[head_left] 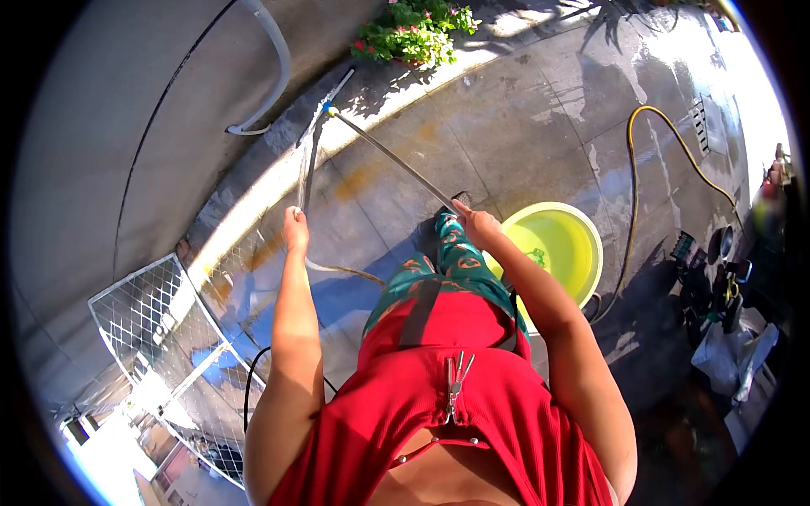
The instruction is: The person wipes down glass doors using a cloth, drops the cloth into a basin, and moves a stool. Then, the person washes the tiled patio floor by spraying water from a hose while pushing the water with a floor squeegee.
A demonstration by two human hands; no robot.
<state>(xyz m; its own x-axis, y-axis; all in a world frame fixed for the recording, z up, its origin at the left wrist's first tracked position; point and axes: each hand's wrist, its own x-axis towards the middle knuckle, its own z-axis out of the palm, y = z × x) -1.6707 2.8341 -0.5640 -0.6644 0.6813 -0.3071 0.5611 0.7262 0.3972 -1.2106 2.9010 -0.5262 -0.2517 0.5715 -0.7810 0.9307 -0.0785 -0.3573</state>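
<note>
My right hand [481, 228] is wrapped round the upper end of a long squeegee pole [392, 157]. The pole slants up and left to a blue-and-yellow joint and a long, narrow squeegee head [342, 87] on the wet floor by the wall. Held out on the other side, my left hand [295, 229] is closed on a hose [342, 270], whose pale length curves below it toward my legs. From that hand a thin, pale streak, seemingly water, runs up toward the squeegee head. The hose end itself is too small to make out.
A yellow-green basin [582, 244] stands right of my legs, something green inside. Beyond it a yellow hose [633, 169] loops across the tiles. A white mesh gate [152, 312] is at left, a flowering plant [418, 34] by the wall, and clutter with bags [738, 354] at right.
</note>
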